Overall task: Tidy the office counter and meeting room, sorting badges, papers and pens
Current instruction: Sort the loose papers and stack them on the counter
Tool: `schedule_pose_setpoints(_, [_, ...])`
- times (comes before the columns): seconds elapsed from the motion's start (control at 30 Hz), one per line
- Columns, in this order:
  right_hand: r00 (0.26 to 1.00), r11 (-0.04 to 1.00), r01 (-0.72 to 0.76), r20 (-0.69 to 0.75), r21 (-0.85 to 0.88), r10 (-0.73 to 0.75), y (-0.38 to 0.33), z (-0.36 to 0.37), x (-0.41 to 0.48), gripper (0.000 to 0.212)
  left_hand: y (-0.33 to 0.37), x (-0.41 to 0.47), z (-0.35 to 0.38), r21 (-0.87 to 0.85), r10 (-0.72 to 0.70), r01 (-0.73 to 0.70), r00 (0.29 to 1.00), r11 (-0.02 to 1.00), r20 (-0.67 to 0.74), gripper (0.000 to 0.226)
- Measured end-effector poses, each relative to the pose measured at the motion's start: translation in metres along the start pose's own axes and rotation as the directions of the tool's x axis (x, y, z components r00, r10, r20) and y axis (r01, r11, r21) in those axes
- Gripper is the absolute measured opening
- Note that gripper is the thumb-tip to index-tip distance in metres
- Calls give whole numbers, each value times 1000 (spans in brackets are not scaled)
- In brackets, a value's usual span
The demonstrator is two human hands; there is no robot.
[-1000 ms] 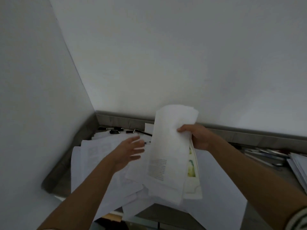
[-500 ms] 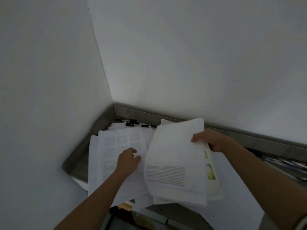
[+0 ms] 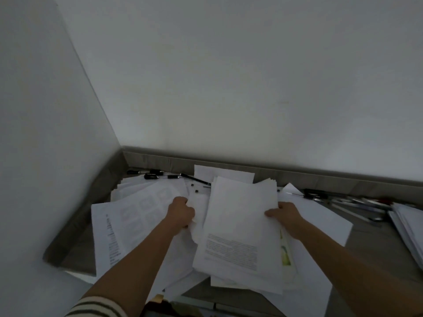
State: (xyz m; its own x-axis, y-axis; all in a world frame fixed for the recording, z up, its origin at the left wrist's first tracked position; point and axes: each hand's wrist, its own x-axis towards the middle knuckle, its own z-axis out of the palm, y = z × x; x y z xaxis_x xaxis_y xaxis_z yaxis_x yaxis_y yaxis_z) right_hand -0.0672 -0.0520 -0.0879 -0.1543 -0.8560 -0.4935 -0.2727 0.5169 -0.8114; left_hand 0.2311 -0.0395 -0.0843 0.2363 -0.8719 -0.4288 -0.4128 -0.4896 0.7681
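1. Plainly midway: the right hand [image 3: 285,216] grips the right edge of a gathered stack of papers [image 3: 240,225], which sits tilted above the tabletop [image 3: 375,243] directly in front of the person.
2. The left hand [image 3: 182,212], apart from the right, has its fingers curled on loose sheets [image 3: 137,213] just left of the stack, seemingly to add them.
3. Left to do: sheets lie fanned underneath. Black pens [image 3: 155,175] are scattered in the back corner, and more pens [image 3: 348,203] lie to the right beside a second pile [image 3: 409,227].
4. No badges are in view.
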Motion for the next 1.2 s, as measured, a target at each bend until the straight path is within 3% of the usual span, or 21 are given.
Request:
schedule_pose_setpoints(0.07, [1000,1000,4,3,-5,-4,1,-3,0,18,12,-1,-12,191,120,-107,991,976,-59,26])
schedule_pose_setpoints(0.13, [1000,1000,9,4,-20,-9,1,-3,0,18,25,-7,-30,344,219,-177,972,922,-88,14])
schedule_pose_setpoints(0.3, [1000,1000,-5,4,9,5,-9,-1,-2,19,39,-22,-79,482,243,-153,961,863,-131,12])
schedule_pose_setpoints(0.53, [995,998,62,81,-8,-61,-57,0,-11,14,35,-37,-131,92,2,11,990,996,-144,16])
schedule_pose_setpoints(0.63, [984,991,123,138,-51,-115,-81,-2,-14,4,22,-44,-138,-206,-146,125,985,971,-90,8])
schedule_pose_setpoints(0.7, [975,981,163,170,-107,-144,-92,-2,-10,3,5,-48,-143,-312,-198,171,978,935,-59,8])
schedule_pose_setpoints(0.87, [977,979,121,195,-165,-88,-90,18,-9,21,-39,-71,-138,-348,-261,277,961,895,95,23])
schedule_pose_setpoints(0.97, [960,1000,-19,280,-5,20,-65,60,-19,21,-72,-86,-120,-288,-294,325,945,901,146,41])
schedule_pose_setpoints(1.1, [952,999,-46,305,26,36,-32,115,-24,29,-96,-89,-96,-512,-303,387,922,767,242,30])
schedule_pose_setpoints(1.2, [953,1000,-11,302,22,3,-19,139,-26,33,-93,-80,-90,-553,-253,323,946,768,202,38])
